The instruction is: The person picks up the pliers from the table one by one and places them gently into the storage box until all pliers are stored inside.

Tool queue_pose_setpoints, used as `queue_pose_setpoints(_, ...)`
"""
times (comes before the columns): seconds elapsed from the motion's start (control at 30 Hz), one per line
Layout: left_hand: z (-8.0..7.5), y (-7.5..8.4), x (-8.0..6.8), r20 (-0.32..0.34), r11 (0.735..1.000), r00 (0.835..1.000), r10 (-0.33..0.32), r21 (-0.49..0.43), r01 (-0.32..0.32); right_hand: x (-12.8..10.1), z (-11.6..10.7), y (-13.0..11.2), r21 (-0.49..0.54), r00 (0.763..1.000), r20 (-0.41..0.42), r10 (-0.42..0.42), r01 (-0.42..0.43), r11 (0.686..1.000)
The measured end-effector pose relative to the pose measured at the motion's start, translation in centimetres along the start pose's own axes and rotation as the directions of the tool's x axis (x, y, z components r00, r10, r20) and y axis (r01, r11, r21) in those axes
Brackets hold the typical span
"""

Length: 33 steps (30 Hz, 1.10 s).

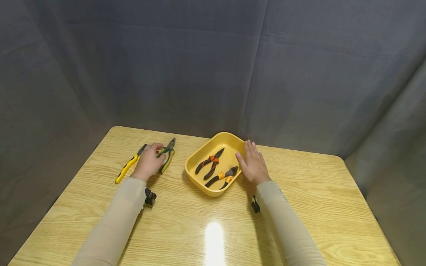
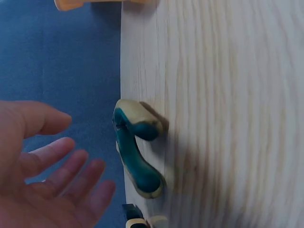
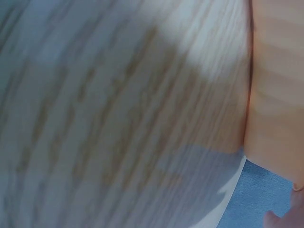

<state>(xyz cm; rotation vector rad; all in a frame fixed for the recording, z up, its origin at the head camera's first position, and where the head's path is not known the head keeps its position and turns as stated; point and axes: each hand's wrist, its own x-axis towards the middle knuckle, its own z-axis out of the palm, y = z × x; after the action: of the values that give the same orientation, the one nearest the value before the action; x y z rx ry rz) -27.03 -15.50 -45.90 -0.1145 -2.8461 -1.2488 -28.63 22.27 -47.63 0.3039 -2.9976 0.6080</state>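
My left hand (image 1: 150, 160) hovers beside green-and-yellow pliers (image 1: 169, 153) on the left of the table. In the left wrist view its loosely bent fingers stand apart from the green handles (image 2: 137, 164), with nothing in the palm. Yellow-handled pliers (image 1: 128, 168) lie on the other side of this hand, their middle partly covered by it. My right hand (image 1: 255, 167) touches the right side of a yellow bin (image 1: 198, 186) with straight fingers. Inside the bin lie black-and-red pliers (image 1: 213, 162) and black-and-orange pliers (image 1: 221, 176).
The wooden table (image 1: 186, 221) has its far edge just behind the bin. A grey curtain (image 1: 186, 81) hangs behind the table and along both sides. Part of the bin's wall (image 3: 280, 90) fills the right of the right wrist view.
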Motion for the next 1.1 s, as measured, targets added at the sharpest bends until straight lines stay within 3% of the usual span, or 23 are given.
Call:
queue_pose_setpoints(0.47, -1.1, 0.2, 0.5, 0.076, 0.994, 0.995, -0.063, 0.091, 0.056, -0.1, 0.0, -0.3, 0.007, 1.0, -0.004, -0.001, 0.001, 1.0)
queue_pose_setpoints(0.8, -1.0, 0.2, 1.0, 0.162, 0.984, 0.979, -0.128, 0.147, 0.104, -0.2, 0.0, -0.4, 0.008, 1.0, -0.001, 0.003, -0.003, 1.0)
queue_pose_setpoints(1.1, -0.8, 0.3, 1.2, 0.19, 0.976, 0.965, -0.18, 0.157, 0.151, -0.1, 0.2, -0.3, 0.021, 1.0, -0.008, -0.002, 0.002, 1.0)
